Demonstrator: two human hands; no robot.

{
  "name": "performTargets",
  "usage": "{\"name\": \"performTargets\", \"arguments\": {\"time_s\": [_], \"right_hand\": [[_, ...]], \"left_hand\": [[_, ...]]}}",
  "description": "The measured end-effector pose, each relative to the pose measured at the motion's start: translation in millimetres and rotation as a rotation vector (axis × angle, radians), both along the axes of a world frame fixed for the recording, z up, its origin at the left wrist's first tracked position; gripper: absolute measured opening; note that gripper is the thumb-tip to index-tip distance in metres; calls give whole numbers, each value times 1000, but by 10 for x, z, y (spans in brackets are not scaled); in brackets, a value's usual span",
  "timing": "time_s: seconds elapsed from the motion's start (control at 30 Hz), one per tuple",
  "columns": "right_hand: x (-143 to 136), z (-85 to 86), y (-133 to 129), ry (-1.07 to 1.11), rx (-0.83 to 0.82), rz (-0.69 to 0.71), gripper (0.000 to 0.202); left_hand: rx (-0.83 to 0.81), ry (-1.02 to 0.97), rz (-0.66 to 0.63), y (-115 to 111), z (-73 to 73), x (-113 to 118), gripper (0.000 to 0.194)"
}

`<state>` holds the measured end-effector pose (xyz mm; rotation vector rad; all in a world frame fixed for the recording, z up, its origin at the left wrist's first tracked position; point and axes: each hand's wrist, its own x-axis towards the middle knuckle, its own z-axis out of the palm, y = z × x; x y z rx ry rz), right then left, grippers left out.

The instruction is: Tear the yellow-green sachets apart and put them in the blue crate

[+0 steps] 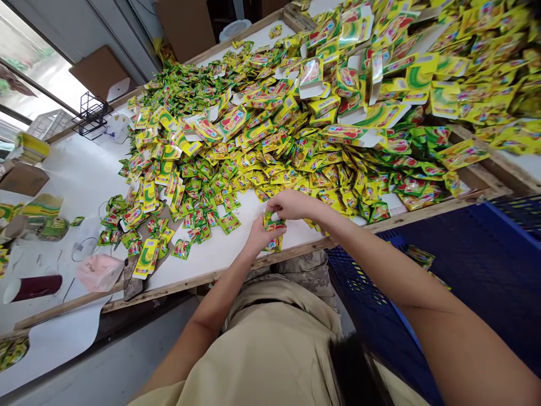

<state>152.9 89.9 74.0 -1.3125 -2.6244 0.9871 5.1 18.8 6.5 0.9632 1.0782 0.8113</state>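
Observation:
Near the table's front edge, my left hand is closed round a small green-and-yellow packet, its thumb across the front. From above, my right hand bends its fingers to the top of the same packet, closed there in a pinch. Whether the right fingers also hold a second sachet is hidden. Just left of my hands lie loose green sachets, and a single sachet rests apart from them. Behind my hands rises a heap of yellow sachets with yellow boxes on top.
Wooden strips edge the white table. A phone, a pink packet, a dark red cylinder and a jar lie at left. A black wire rack stands farther back. Blue crates sit below right.

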Motion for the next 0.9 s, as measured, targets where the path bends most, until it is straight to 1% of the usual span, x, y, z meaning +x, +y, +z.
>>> {"name": "performTargets", "arguments": {"time_s": [0.07, 0.13, 0.17, 0.23, 0.3, 0.33, 0.47, 0.57, 0.7, 0.8, 0.9], "right_hand": [[-21, 7, 11, -2, -27, 10, 21], [-25, 8, -31, 61, -36, -41, 28], [-20, 8, -71, 113, -11, -88, 32], [-1, 7, -173, 221, 94, -175, 34], [17, 7, -276, 269, 184, -192, 33], [20, 7, -318, 257, 197, -176, 32], [0, -14, -384, 98, 126, -107, 30], [-12, -52, -366, 41, 53, -73, 27], [8, -66, -358, 57, -21, -40, 25], [45, -20, -369, 112, -67, -67, 25], [80, 24, -369, 149, -12, -171, 30]], "left_hand": [[-13, -16, -3, -11, 20, -15, 54], [-22, -25, 13, -12, 52, -40, 55], [-19, -28, 33, -9, 67, -51, 55], [0, -25, 68, 2, 89, -62, 55], [28, -1, 78, 13, 93, -56, 53], [44, 16, 75, 17, 88, -49, 51], [105, 72, 26, 9, 44, -26, 48], [60, 38, -13, -9, 14, -42, 49], [-20, -19, -15, -26, 25, -73, 51], [-45, -55, -34, -30, 50, -76, 52], [-61, -100, -77, -28, 48, -75, 49]]}}
